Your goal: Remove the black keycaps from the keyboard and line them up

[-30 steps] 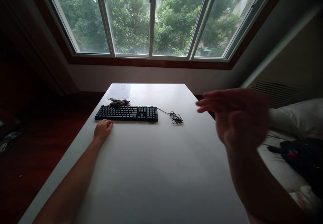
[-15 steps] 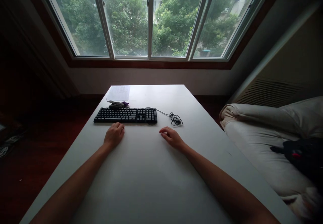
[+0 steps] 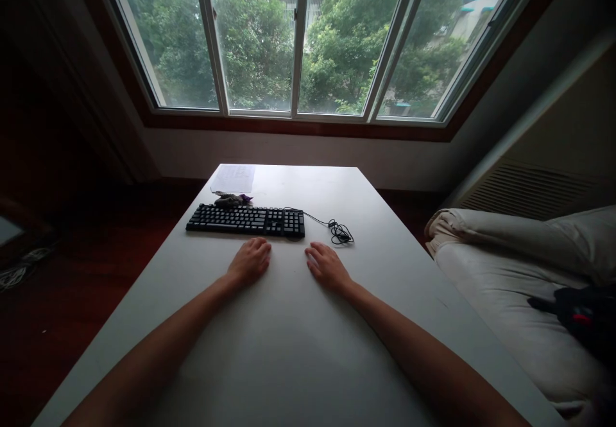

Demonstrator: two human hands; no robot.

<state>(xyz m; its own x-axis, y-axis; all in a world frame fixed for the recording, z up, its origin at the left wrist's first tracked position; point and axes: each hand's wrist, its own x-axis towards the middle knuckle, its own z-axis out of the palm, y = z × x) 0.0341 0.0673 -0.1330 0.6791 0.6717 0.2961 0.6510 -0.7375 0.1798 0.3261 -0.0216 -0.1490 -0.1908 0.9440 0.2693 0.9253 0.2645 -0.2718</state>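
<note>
My left hand (image 3: 250,261) and my right hand (image 3: 326,264) lie palm down on the white table (image 3: 289,350), side by side and a little apart. Both have their fingers stretched flat and hold nothing. Just beyond the fingertips sits a black keyboard (image 3: 246,220), lying across the table. Its black cable (image 3: 339,232) runs right into a small coil near my right hand. Neither hand touches the keyboard.
Behind the keyboard lie a sheet of paper (image 3: 233,178) and a small dark object with a purple end (image 3: 232,200). A bed with pale bedding (image 3: 510,266) and a dark object (image 3: 577,318) stands right of the table. A wide window (image 3: 298,35) fills the far wall.
My right hand came down from mid-air at the right onto the table. My left hand slid right from the keyboard's left end, so both now rest close together.
</note>
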